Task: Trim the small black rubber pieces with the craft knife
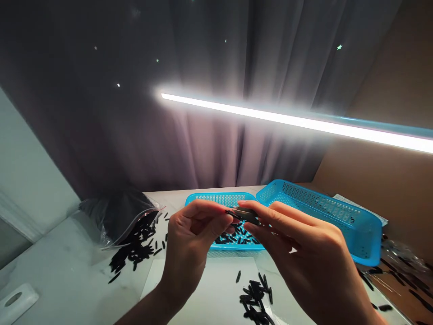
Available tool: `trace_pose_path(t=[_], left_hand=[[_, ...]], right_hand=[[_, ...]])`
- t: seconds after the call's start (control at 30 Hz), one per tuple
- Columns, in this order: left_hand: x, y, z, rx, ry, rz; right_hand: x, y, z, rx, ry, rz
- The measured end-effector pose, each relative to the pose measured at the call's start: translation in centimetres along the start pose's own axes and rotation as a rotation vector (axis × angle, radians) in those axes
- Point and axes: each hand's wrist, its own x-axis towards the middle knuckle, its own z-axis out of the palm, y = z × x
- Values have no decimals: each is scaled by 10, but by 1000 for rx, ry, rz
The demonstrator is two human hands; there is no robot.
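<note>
My left hand [194, 241] pinches a small thin black piece [232, 213] between thumb and fingertips. Close beside it, my right hand [297, 243] grips a dark, flat, elongated piece [248, 215] between thumb and fingers. The two pieces meet or nearly meet at the fingertips; the exact contact is too small to tell. Both hands are raised in front of a blue perforated basket [219, 197], which holds many small black pieces [240, 234] and is partly hidden by them. Below the hands, a loose pile of black pieces [253, 295] lies on a white sheet [216, 284].
An open plastic bag [115, 216] at the left spills black pieces [135, 246] onto the table [81, 262]. A larger blue basket [368, 239] stands at the right, with clear plastic wrap [402, 253] beyond it. A white object [20, 300] sits at lower left; a bright tube light [287, 118] crosses above.
</note>
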Motion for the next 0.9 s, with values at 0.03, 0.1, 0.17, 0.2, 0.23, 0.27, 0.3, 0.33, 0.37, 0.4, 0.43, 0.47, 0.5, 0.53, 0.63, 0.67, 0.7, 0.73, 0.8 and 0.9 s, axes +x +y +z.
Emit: trace_pose_path(t=[0.03,0.1,0.17,0.2,0.23,0.27,0.3,0.33,0.37,0.4,0.43,0.47,0.5,0.53,0.63,0.67,0.7,0.73,0.8,0.9], left_hand=[[0,0,0,-4,0,1],[0,1,1,-4,7,-3],[1,1,2,4,14,-8],[1,1,2,9,15,-9],[1,1,2,14,15,-10],[1,1,2,16,14,-9],[1,2,2,18,14,-7],[1,2,2,19,13,-4],[0,2,1,18,13,-3],[0,2,1,17,11,-2],[0,2,1,15,10,-3],[0,2,1,12,9,-3],[0,2,1,8,10,-5],[0,2,1,4,12,-6],[0,3,2,-9,8,-11],[1,3,2,-15,6,-12],[1,3,2,-22,5,-14],[1,4,2,-29,5,-14],[1,5,3,-40,8,-17],[1,5,3,-48,2,-12]], right_hand=[[0,0,-1,-9,-4,-9],[0,0,-2,-25,-8,-24],[0,0,-3,-39,-10,-24],[-1,0,-4,-44,-7,-20],[-1,0,-4,-45,-3,-19],[-1,0,-4,-47,-1,-20],[-1,0,-4,-47,-4,-21],[-2,0,-4,-48,-6,-23],[-2,0,-4,-49,-11,-26],[-2,-1,-4,-50,-12,-29],[-2,-1,-4,-52,-14,-31],[-2,-1,-4,-52,-13,-36],[-2,-1,-4,-52,-12,-40],[-2,-1,-4,-52,-13,-45],[-1,-1,-5,-42,-43,-39],[0,-2,-5,-36,-49,-35],[0,-2,-5,-31,-54,-29],[0,-2,-6,-29,-51,-28],[-1,-1,-6,-42,-43,-25],[-2,0,-7,-72,-35,-39]])
